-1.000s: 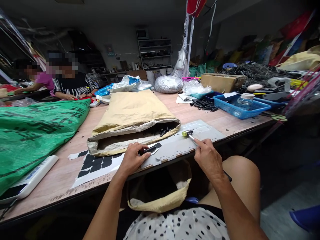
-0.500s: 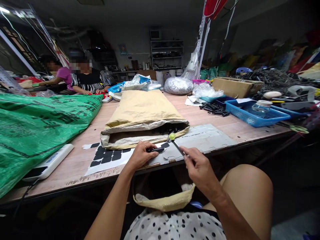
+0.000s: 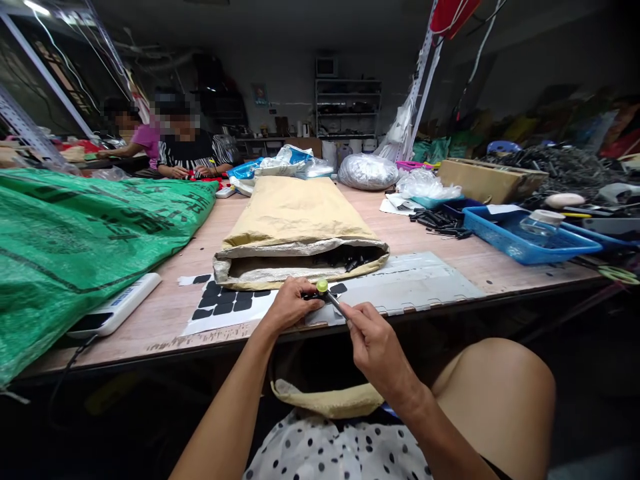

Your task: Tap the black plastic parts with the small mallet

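Note:
My left hand (image 3: 293, 305) rests at the table's front edge, its fingers closed around a small black piece that is mostly hidden. My right hand (image 3: 371, 339) grips the dark handle of a small hammer (image 3: 322, 286) with a yellow-green head. That head is down at the black piece, beside my left fingertips; whether it touches cannot be made out. Just behind lies a tan paper sack (image 3: 305, 207), its mouth facing me, with black pieces (image 3: 357, 259) inside. Under my hands is a grey board (image 3: 415, 283), and to the left a white sheet with black rounded patches (image 3: 220, 298).
A green woven sack (image 3: 100, 233) and a white scale-like device (image 3: 123, 303) lie left. On the right are blue trays (image 3: 520, 243), loose black parts (image 3: 440, 223) and a cardboard box (image 3: 490, 179). A tan bag (image 3: 335, 402) hangs open below the edge. Two people sit at far left.
The hammer has moved left and down onto the black piece by my left hand, and my right hand moved with it. The whole view has shifted slightly.

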Tool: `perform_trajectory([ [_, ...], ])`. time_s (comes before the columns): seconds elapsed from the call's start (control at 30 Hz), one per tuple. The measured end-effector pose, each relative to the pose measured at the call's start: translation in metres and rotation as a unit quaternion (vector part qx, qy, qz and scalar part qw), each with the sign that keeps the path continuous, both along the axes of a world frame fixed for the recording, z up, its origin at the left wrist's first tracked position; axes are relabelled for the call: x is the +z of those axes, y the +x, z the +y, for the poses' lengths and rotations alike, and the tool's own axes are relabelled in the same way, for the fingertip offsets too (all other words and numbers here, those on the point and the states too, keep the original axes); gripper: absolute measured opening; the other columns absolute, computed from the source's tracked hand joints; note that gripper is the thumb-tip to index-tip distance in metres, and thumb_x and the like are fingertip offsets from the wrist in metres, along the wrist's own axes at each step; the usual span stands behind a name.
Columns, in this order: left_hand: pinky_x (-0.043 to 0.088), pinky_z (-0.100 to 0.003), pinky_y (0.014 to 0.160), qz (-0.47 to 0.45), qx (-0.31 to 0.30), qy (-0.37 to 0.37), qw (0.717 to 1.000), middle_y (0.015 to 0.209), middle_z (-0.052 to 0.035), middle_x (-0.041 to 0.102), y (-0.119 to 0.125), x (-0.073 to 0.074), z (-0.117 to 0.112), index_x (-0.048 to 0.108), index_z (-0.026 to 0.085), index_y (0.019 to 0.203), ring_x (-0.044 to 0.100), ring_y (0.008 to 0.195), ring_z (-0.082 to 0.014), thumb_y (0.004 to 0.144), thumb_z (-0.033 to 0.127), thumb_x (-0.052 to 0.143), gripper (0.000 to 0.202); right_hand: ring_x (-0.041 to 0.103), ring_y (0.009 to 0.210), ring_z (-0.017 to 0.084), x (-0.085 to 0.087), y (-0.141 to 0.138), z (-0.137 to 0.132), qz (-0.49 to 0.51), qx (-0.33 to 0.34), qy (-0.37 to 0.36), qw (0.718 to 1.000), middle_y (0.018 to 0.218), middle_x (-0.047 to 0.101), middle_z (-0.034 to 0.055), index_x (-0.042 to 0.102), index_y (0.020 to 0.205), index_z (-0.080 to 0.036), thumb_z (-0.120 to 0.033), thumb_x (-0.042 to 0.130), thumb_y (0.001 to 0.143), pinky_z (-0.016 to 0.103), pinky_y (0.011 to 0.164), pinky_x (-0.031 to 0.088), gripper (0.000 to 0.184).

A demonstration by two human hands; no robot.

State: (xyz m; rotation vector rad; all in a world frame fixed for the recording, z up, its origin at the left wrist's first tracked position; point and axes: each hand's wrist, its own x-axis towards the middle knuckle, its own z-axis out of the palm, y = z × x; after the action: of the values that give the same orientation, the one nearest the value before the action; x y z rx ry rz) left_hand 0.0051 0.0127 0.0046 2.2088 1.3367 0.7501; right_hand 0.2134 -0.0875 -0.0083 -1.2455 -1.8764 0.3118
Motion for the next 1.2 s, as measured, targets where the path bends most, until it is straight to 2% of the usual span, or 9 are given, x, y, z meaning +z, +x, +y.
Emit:
perform_trajectory([
  [0.1, 0.041, -0.04, 0.096, -0.017, 0.008, -0.01, 1.0, 0.093, -0.0045, 0.071, 0.0, -0.001, 0.0, 0.083, 0.025, 0.097, 0.056, 0.101, -0.0271, 0.08, 0.033, 0.073, 0.021, 0.065, 0.09, 0.016, 0.005, 0.004, -0.001, 0.022, -0.015, 0.011, 1.0, 0.1, 0.061, 0.0075, 0.063, 0.136, -0.022, -0.016, 0.039, 0.1, 0.028, 0.087, 0.055, 0.044],
  [0.2, 0.041, -0.041, 0.095, -0.022, 0.008, -0.007, 1.0, 0.093, -0.0051, 0.072, 0.0, -0.002, 0.0, 0.083, 0.024, 0.097, 0.056, 0.101, -0.0275, 0.079, 0.034, 0.073, 0.023, 0.065, 0.094, 0.017, 0.007, 0.007, -0.004, 0.028, -0.022, 0.026, 0.999, 0.104, 0.062, 0.0083, 0.06, 0.14, -0.023, -0.017, 0.04, 0.1, 0.028, 0.089, 0.055, 0.045],
  [0.37, 0.041, -0.041, 0.094, -0.025, 0.017, -0.007, 1.0, 0.095, -0.005, 0.072, 0.0, -0.004, 0.002, 0.082, 0.023, 0.099, 0.056, 0.1, -0.0271, 0.078, 0.033, 0.073, 0.024, 0.064, 0.084, 0.015, 0.003, 0.009, -0.004, 0.019, -0.024, -0.007, 1.0, 0.095, 0.062, 0.006, 0.065, 0.133, -0.022, -0.015, 0.04, 0.099, 0.027, 0.082, 0.055, 0.043],
  [0.47, 0.042, -0.042, 0.094, -0.029, 0.013, -0.014, 0.999, 0.096, -0.005, 0.072, -0.001, -0.005, 0.003, 0.082, 0.023, 0.097, 0.056, 0.101, -0.0276, 0.079, 0.034, 0.073, 0.023, 0.065, 0.089, 0.016, 0.008, 0.018, -0.001, 0.044, -0.035, 0.018, 0.998, 0.099, 0.065, 0.0065, 0.066, 0.132, -0.022, -0.016, 0.042, 0.099, 0.027, 0.085, 0.054, 0.041],
  [0.63, 0.041, -0.044, 0.096, -0.034, 0.009, -0.024, 0.999, 0.098, -0.0049, 0.073, -0.001, -0.001, 0.001, 0.082, 0.024, 0.095, 0.056, 0.103, -0.0286, 0.079, 0.035, 0.071, 0.022, 0.066, 0.092, 0.018, 0.011, 0.052, 0.004, 0.003, -0.165, 0.017, 0.986, 0.104, 0.067, 0.0063, 0.069, 0.127, -0.023, -0.019, 0.045, 0.097, 0.029, 0.086, 0.051, 0.039],
  [0.73, 0.041, -0.044, 0.098, -0.037, 0.009, -0.025, 0.999, 0.1, -0.0046, 0.073, -0.001, 0.001, -0.001, 0.081, 0.025, 0.096, 0.056, 0.105, -0.0289, 0.078, 0.031, 0.071, 0.022, 0.065, 0.089, 0.018, 0.005, 0.074, 0.005, -0.049, -0.272, -0.008, 0.961, 0.104, 0.068, 0.0052, 0.071, 0.124, -0.024, -0.018, 0.049, 0.094, 0.028, 0.078, 0.048, 0.037],
  [0.83, 0.042, -0.043, 0.098, -0.045, 0.01, -0.023, 0.999, 0.101, -0.0041, 0.073, -0.002, 0.0, -0.001, 0.08, 0.025, 0.096, 0.057, 0.106, -0.0283, 0.076, 0.026, 0.071, 0.022, 0.062, 0.082, 0.015, -0.003, 0.088, 0.007, -0.096, -0.34, -0.035, 0.935, 0.105, 0.067, 0.0052, 0.072, 0.124, -0.023, -0.016, 0.051, 0.094, 0.027, 0.069, 0.043, 0.037],
  [0.97, 0.043, -0.042, 0.097, -0.058, 0.006, -0.035, 0.998, 0.101, -0.0036, 0.072, -0.003, -0.001, -0.001, 0.076, 0.023, 0.098, 0.057, 0.107, -0.0275, 0.075, 0.024, 0.069, 0.023, 0.059, 0.079, 0.014, -0.008, 0.093, 0.009, -0.128, -0.37, -0.056, 0.919, 0.105, 0.065, 0.0055, 0.072, 0.125, -0.024, -0.015, 0.051, 0.095, 0.027, 0.066, 0.039, 0.037],
  [1.2, 0.046, -0.04, 0.091, -0.063, 0.014, -0.045, 0.997, 0.097, -0.0038, 0.071, 0.0, 0.0, -0.002, 0.075, 0.022, 0.095, 0.058, 0.103, -0.0273, 0.073, 0.022, 0.069, 0.022, 0.058, 0.078, 0.013, -0.006, 0.09, 0.009, -0.136, -0.373, -0.063, 0.916, 0.105, 0.064, 0.0053, 0.072, 0.125, -0.025, -0.016, 0.05, 0.097, 0.027, 0.063, 0.036, 0.037],
])
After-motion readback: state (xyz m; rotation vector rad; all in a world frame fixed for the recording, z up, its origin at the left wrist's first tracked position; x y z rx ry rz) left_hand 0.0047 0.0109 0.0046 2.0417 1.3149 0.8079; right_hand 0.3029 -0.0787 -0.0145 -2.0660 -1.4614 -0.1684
